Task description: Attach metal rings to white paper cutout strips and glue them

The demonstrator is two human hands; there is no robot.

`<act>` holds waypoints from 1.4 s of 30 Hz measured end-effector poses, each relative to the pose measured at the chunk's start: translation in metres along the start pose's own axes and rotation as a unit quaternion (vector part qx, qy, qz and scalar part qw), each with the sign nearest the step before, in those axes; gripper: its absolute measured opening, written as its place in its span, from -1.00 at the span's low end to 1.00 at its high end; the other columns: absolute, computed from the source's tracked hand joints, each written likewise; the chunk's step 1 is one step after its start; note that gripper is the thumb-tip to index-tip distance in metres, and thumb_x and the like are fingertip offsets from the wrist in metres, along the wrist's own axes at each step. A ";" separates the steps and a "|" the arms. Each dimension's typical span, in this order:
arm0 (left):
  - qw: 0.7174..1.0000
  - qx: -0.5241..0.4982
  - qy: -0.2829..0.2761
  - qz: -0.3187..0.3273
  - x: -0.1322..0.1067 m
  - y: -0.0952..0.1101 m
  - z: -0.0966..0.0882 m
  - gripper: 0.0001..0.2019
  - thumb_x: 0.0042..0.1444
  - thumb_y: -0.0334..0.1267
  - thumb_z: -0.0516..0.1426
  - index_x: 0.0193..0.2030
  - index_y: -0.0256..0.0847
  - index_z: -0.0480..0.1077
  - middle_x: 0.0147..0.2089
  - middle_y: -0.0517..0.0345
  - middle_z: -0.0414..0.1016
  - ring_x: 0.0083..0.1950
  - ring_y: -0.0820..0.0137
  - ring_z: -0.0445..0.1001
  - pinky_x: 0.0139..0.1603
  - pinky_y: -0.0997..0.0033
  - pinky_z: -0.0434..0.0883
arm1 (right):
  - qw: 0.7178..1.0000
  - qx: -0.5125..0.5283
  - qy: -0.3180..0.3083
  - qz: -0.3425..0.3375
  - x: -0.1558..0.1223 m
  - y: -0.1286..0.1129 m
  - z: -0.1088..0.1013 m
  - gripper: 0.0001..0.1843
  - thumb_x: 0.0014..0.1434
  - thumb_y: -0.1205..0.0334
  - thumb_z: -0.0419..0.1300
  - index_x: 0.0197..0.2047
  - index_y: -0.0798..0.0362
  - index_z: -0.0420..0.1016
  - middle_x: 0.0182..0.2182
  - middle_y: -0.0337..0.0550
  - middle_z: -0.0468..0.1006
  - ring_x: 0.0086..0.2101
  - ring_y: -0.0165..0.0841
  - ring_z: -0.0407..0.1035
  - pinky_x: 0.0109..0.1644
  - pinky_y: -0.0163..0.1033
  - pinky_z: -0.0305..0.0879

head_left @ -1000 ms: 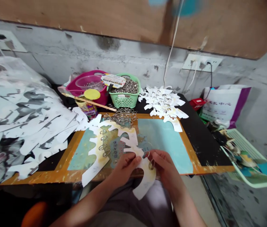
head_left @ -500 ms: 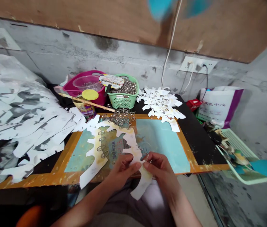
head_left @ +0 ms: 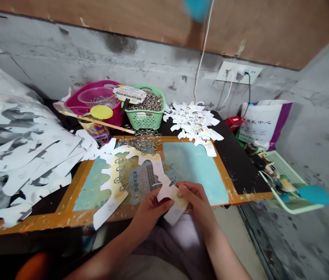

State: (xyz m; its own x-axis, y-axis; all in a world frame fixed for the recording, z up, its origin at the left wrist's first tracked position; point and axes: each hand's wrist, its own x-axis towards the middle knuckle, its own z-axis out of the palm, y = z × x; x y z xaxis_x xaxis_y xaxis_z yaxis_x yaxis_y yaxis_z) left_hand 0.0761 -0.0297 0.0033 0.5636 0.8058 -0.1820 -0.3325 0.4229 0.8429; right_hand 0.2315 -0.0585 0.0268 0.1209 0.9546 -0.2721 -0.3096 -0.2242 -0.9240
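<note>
Head view: the left hand is pinching a white paper cutout, which is held up over the lower edge of a painted board. The right hand is closing narrowly on a metal ring at the cutout's edge. Other ringed cutouts are lying just beside, and loose rings are sitting near a green basket.

A board lies on the tabletop, with a linked paper cutout on it and loose rings along its far edge. Behind those sit a basket of rings and a tub, left of a stack of cutouts. A heap of paper lies further left (partly over the tabletop's edge), and a tray sits to the right.
</note>
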 end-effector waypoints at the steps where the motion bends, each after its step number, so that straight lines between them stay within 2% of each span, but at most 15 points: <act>1: 1.000 0.002 0.007 0.003 0.000 -0.001 0.001 -0.71 0.05 -0.22 0.34 -0.11 -0.27 0.50 -0.24 0.09 0.56 -0.23 0.41 0.50 -0.14 0.46 0.46 | 1.000 0.015 0.004 0.010 -0.001 -0.001 -0.003 -0.60 0.09 -0.11 0.32 -0.30 0.10 0.62 -0.48 -0.20 0.51 -0.52 -0.44 0.30 -0.48 -0.36 0.18; 3: 1.000 0.005 0.029 0.006 0.001 -0.003 0.001 -0.70 0.05 -0.22 0.34 -0.09 -0.26 0.49 -0.22 0.09 0.57 -0.22 0.41 0.50 -0.15 0.47 0.46 | 0.999 0.023 0.022 0.002 -0.002 -0.002 -0.009 -0.60 0.10 -0.10 0.31 -0.20 0.07 0.64 -0.40 -0.16 0.57 -0.42 -0.37 0.41 -0.37 -0.31 0.31; 5: 0.999 0.004 0.051 0.003 0.002 -0.005 0.002 -0.70 0.04 -0.22 0.34 -0.10 -0.25 0.48 -0.22 0.09 0.58 -0.25 0.42 0.51 -0.18 0.48 0.46 | 0.999 0.002 0.036 -0.035 -0.002 -0.002 -0.013 -0.65 0.07 -0.02 0.36 -0.18 0.06 0.64 -0.37 -0.16 0.60 -0.36 -0.36 0.44 -0.27 -0.30 0.35; 10: 0.996 -0.031 0.079 0.005 0.003 -0.008 0.003 -0.57 0.01 -0.23 0.35 0.03 -0.21 0.43 -0.15 0.06 0.59 -0.19 0.33 0.56 -0.17 0.41 0.49 | 0.989 -0.078 0.067 -0.104 -0.002 0.002 -0.011 -0.73 0.08 0.09 0.37 -0.18 0.04 0.58 -0.36 -0.18 0.60 -0.36 -0.38 0.45 -0.27 -0.32 0.35; 13: 0.995 -0.030 0.094 0.013 0.003 -0.008 0.005 -0.60 0.03 -0.23 0.34 0.01 -0.23 0.43 -0.12 0.04 0.59 -0.16 0.31 0.56 -0.12 0.37 0.48 | 0.978 -0.117 0.102 -0.137 -0.005 0.003 -0.010 -0.77 0.12 0.12 0.34 -0.17 0.02 0.56 -0.36 -0.18 0.60 -0.34 -0.37 0.46 -0.24 -0.30 0.37; 18: 0.991 -0.013 0.130 0.020 0.003 -0.009 0.006 -0.62 0.03 -0.22 0.34 -0.01 -0.23 0.43 -0.13 0.05 0.58 -0.16 0.33 0.54 -0.11 0.37 0.47 | 0.966 -0.106 0.164 -0.172 -0.009 0.001 -0.011 -0.84 0.12 0.15 0.35 -0.21 0.00 0.59 -0.32 -0.17 0.63 -0.28 -0.34 0.51 -0.15 -0.27 0.41; 21: 0.991 -0.005 0.133 0.026 0.004 -0.009 0.007 -0.61 0.01 -0.22 0.34 -0.01 -0.23 0.43 -0.12 0.05 0.58 -0.16 0.33 0.53 -0.11 0.38 0.46 | 0.975 -0.074 0.140 -0.157 -0.010 0.001 -0.010 -0.83 0.11 0.15 0.36 -0.21 -0.01 0.59 -0.33 -0.17 0.63 -0.28 -0.33 0.51 -0.16 -0.26 0.42; 23: 0.991 0.002 0.127 0.037 0.005 -0.009 0.007 -0.60 0.00 -0.20 0.34 -0.02 -0.24 0.44 -0.14 0.05 0.58 -0.16 0.32 0.53 -0.11 0.38 0.45 | 0.978 -0.099 0.113 -0.147 -0.010 0.001 -0.008 -0.82 0.12 0.13 0.35 -0.21 0.00 0.60 -0.33 -0.16 0.63 -0.29 -0.32 0.50 -0.19 -0.26 0.41; 27: 0.989 0.011 0.140 0.050 0.006 -0.010 0.005 -0.60 -0.01 -0.18 0.34 -0.03 -0.23 0.45 -0.17 0.08 0.58 -0.19 0.32 0.53 -0.13 0.38 0.45 | 0.954 -0.211 0.137 -0.165 -0.010 0.002 -0.006 -0.81 0.15 0.14 0.31 -0.17 0.00 0.60 -0.32 -0.16 0.61 -0.29 -0.32 0.46 -0.15 -0.24 0.38; 30: 0.989 0.010 0.141 0.049 0.006 -0.010 0.005 -0.61 0.00 -0.18 0.33 -0.03 -0.21 0.43 -0.17 0.10 0.58 -0.19 0.33 0.53 -0.13 0.38 0.44 | 0.940 -0.244 0.155 -0.183 -0.010 0.002 -0.006 -0.82 0.17 0.15 0.28 -0.16 -0.01 0.56 -0.33 -0.19 0.59 -0.29 -0.33 0.44 -0.15 -0.24 0.36; 33: 0.990 0.010 0.133 0.048 0.005 -0.010 0.007 -0.64 0.04 -0.21 0.31 -0.02 -0.20 0.41 -0.18 0.13 0.57 -0.21 0.36 0.52 -0.15 0.40 0.44 | 0.932 -0.275 0.144 -0.189 -0.011 0.001 -0.006 -0.87 0.20 0.15 0.24 -0.23 0.00 0.57 -0.32 -0.17 0.60 -0.29 -0.31 0.45 -0.15 -0.24 0.35; 42: 0.987 0.037 0.149 0.044 0.003 -0.014 0.006 -0.67 0.07 -0.21 0.29 -0.03 -0.19 0.39 -0.29 0.20 0.52 -0.29 0.39 0.48 -0.22 0.45 0.43 | 0.912 -0.348 0.113 -0.188 -0.016 0.000 -0.005 -0.89 0.20 0.22 0.23 -0.25 -0.03 0.61 -0.31 -0.16 0.61 -0.26 -0.27 0.47 -0.15 -0.21 0.36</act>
State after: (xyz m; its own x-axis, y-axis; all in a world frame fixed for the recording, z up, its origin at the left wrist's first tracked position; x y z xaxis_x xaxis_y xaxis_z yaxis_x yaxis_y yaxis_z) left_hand 0.0871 -0.0357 -0.0062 0.2846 0.9288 -0.2374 -0.3085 0.3232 0.8947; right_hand 0.2344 -0.0742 0.0298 0.3103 0.9425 0.1240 0.4568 -0.0335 -0.8889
